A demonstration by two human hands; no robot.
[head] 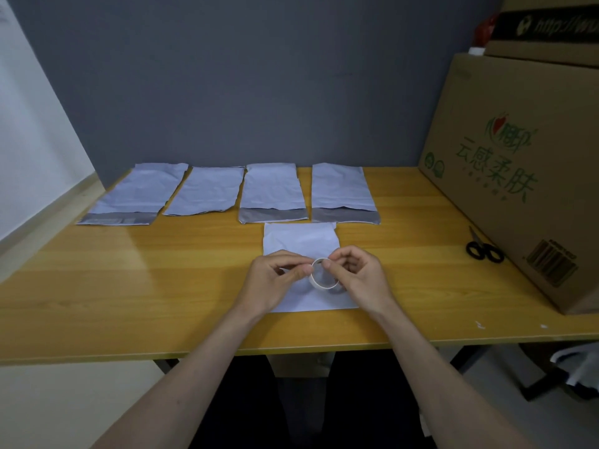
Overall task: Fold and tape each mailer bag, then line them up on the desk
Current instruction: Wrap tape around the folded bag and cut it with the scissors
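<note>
Both hands hold a roll of tape above a folded mailer bag lying near the front edge of the table. The left hand pinches the roll's left rim; the right hand pinches its upper rim. Beyond the folded bag, four mailer bags lie flat in a row. Right of the folded bag, scissors lie beside a cardboard box.

Small packing or storage room: a plain wooden desk against a grey wall, stacked printed cardboard cartons, scissors
</note>
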